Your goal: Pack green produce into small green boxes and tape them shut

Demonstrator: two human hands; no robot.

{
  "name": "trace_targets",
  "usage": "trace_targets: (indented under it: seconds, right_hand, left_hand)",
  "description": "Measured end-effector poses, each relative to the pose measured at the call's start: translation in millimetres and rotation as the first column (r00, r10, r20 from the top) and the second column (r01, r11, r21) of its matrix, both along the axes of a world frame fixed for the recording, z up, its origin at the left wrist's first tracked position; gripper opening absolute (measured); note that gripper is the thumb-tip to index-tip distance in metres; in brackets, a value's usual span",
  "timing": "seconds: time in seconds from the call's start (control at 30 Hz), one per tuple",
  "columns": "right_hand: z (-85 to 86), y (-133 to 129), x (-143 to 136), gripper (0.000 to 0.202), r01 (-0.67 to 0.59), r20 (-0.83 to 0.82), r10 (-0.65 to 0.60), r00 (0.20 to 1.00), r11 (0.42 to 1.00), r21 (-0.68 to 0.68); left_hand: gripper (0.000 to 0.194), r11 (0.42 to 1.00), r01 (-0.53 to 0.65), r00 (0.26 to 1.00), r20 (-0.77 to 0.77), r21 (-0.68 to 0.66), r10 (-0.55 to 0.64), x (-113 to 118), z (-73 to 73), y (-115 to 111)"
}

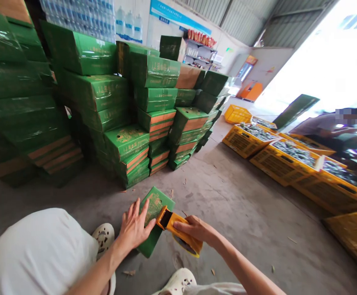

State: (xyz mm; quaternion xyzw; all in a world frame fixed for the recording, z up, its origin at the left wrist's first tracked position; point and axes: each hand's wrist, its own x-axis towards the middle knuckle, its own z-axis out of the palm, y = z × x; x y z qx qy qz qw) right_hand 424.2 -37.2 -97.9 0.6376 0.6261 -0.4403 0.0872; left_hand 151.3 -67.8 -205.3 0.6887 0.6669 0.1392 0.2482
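1. One flat green box [154, 213] lies on the concrete floor [227, 205] right in front of the seated person, between their knees and the stacked cartons.
2. Pressed flat with fingers spread, the left hand [134, 227] rests on the box's near end and holds it down.
3. Wrapped around an orange tape dispenser [178, 231], the right hand [198, 229] grips its handle; the dispenser's front edge touches the top of the box beside the left thumb.
4. By my reading, the step in hand is taping the box: the dispenser sits at the start of a seam. The next move seems to call for a steady pull along the lid while the left hand keeps the box from sliding.
5. Two white clogs [103, 237] show at the bottom of the view, one beside the left wrist, and a white-clad knee [40, 250] fills the lower left corner.
6. Behind the box, tall stacks of green cartons [111, 102] rise against the back wall, some tilted.
7. To the right, a row of yellow crates [283, 164] holds dark green bundles; another person [344, 127] bends over them.
8. Shelves of bottled water [126, 22] stand at the back, and bright daylight floods in from an open doorway on the right.
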Motion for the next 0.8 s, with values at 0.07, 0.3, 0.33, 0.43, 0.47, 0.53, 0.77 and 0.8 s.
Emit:
trace_targets:
  seconds: [0.07,0.3,0.33,0.43,0.47,0.53,0.77,0.8]
  right_hand:
    - [0.3,0.2,1.3,0.069,-0.002,-0.018,0.002,1.000,1.000,-0.006]
    - [-1.1,-1.5,0.8,0.070,-0.056,0.028,0.055,0.998,0.998,0.039]
    - [-1.7,-1.5,0.1,0.070,-0.058,0.030,0.056,0.998,0.998,0.041]
    - [-2.8,-2.1,-4.1,0.071,-0.069,0.004,0.069,0.998,0.995,0.065]
    - [-2.3,-2.5,-5.7,0.071,-0.078,-0.009,0.079,0.997,0.994,0.077]
    - [1.0,-3.6,-8.1,0.072,-0.101,-0.019,0.103,0.995,0.992,0.081]
    - [27.6,-13.2,12.3,0.073,-0.074,0.039,0.074,0.997,0.997,0.005]
    - [30.7,-15.4,18.6,0.074,-0.072,0.048,0.073,0.996,0.997,-0.010]
  left_hand:
    - [0.108,0.996,-0.013,0.993,-0.118,-0.086,0.003,15.5,9.2,-15.3]
    - [0.133,0.999,0.034,0.961,-0.271,-0.041,-0.044,41.1,7.3,-35.6]
    - [0.129,0.999,0.016,0.961,-0.277,-0.036,-0.026,41.0,6.6,-35.0]
    - [0.124,0.998,-0.024,0.963,-0.271,-0.065,0.006,37.5,6.9,-30.4]
    - [0.125,0.996,-0.032,0.964,-0.266,-0.080,0.010,36.1,7.5,-28.8]
    - [0.126,0.994,-0.045,0.966,-0.259,-0.100,0.018,34.0,8.5,-26.4]
    - [0.123,0.994,-0.077,0.968,-0.243,-0.075,0.056,24.7,7.1,-27.2]
    - [0.123,0.994,-0.076,0.970,-0.236,-0.074,0.057,22.3,7.1,-27.1]
